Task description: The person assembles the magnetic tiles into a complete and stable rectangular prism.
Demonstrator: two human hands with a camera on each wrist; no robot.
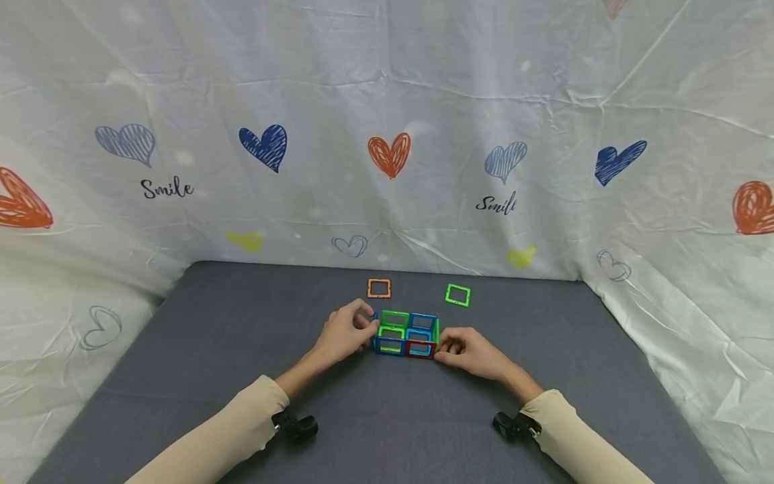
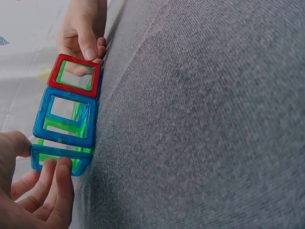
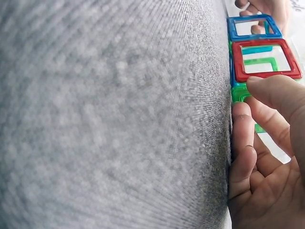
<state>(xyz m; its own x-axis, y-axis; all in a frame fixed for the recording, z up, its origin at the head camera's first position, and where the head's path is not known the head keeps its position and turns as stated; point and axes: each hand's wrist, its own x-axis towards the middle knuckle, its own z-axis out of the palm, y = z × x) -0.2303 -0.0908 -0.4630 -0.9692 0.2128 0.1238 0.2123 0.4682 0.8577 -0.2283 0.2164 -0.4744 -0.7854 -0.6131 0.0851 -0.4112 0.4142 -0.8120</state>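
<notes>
A low box of square magnetic tiles (image 1: 406, 349) in blue, green and red stands on the table. At its left end my left hand (image 1: 345, 331) pinches a blue magnetic tile (image 2: 62, 151) between thumb and fingertips. That tile's top edge leans a little away from the neighbouring blue front tile (image 2: 64, 117). On the other end, my right hand (image 1: 471, 351) holds the box's corner, thumb at the edge of the red tile (image 3: 267, 74) and curled fingers by the green end tile (image 3: 239, 91). Part of the green tile is hidden behind those fingers.
Behind the box, an orange tile (image 1: 379, 297) and a green tile (image 1: 457, 304) lie flat and apart on the dark grey tabletop (image 1: 387, 417). A white cloth (image 1: 387, 222) printed with hearts hangs along the table's far edge.
</notes>
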